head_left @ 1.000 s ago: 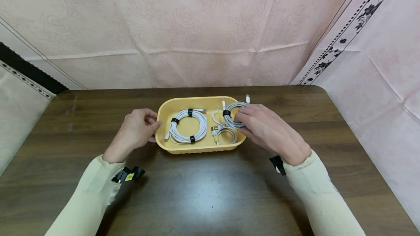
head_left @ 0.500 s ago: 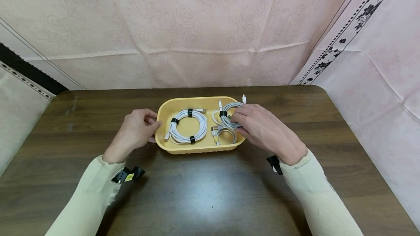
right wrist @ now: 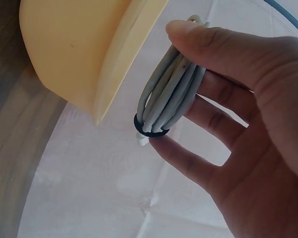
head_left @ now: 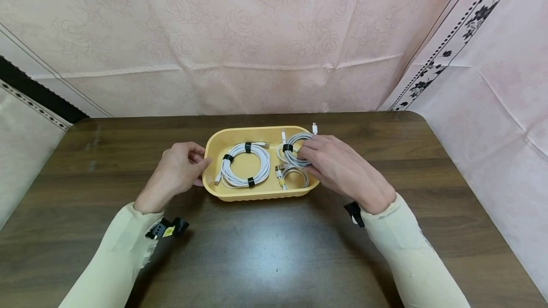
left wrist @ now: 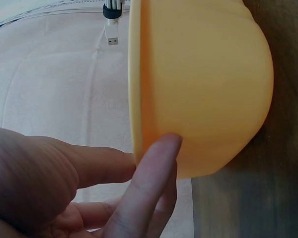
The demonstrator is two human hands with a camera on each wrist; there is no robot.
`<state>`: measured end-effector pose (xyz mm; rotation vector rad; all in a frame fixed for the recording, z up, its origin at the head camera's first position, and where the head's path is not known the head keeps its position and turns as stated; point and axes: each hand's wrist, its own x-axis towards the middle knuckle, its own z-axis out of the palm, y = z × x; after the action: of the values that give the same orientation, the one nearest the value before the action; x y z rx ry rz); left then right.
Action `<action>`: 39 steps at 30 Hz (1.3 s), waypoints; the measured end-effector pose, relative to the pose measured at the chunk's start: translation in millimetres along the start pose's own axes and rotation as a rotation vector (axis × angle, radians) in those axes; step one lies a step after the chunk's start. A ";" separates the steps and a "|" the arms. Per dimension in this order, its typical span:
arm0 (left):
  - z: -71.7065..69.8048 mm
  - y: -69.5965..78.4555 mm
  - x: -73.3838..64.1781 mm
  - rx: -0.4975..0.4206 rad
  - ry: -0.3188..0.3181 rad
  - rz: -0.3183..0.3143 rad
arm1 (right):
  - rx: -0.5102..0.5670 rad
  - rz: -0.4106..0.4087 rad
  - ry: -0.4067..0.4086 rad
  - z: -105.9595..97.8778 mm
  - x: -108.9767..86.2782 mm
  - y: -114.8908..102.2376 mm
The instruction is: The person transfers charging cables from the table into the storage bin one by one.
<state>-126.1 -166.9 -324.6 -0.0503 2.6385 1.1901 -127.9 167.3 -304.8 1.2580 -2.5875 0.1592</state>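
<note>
A shallow yellow tray (head_left: 257,196) stands on the table. At its left end my left hand (head_left: 177,169) pinches the rim, the thumb at the edge and a fingertip against the outer wall in the left wrist view. My right hand (head_left: 342,170) grips a coiled grey cable (right wrist: 171,96) between thumb and fingers, over the tray's right end; a black strap (right wrist: 149,130) binds it. Inside the tray, a white cable coil (head_left: 264,165) with black straps lies on the left. A smaller cable coil (head_left: 306,178) with a USB plug lies at the right, just below the held one.
The dark wooden table (head_left: 265,251) has rounded far corners. Pale floral cloth (head_left: 257,37) hangs behind it, with more cloth (head_left: 492,122) along the right side. Black straps with small devices (head_left: 169,228) sit at both wrists.
My right hand has shifted slightly left with the grey cable coil, further over the tray. The left hand has stayed at the rim.
</note>
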 end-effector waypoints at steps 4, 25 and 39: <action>0.0 -0.8 0.1 0.006 0.001 0.002 | 0.000 0.001 -0.007 0.3 1.5 -1.8; -0.4 0.4 -0.8 0.015 -0.005 -0.007 | -0.011 0.020 -0.049 2.6 8.8 -6.8; -0.4 0.1 -0.6 0.015 -0.003 -0.007 | -0.012 0.009 -0.055 4.5 13.9 -8.5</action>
<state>-125.6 -167.2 -324.2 -0.0550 2.6423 1.1671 -130.3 150.6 -305.4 1.2633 -2.6371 0.1116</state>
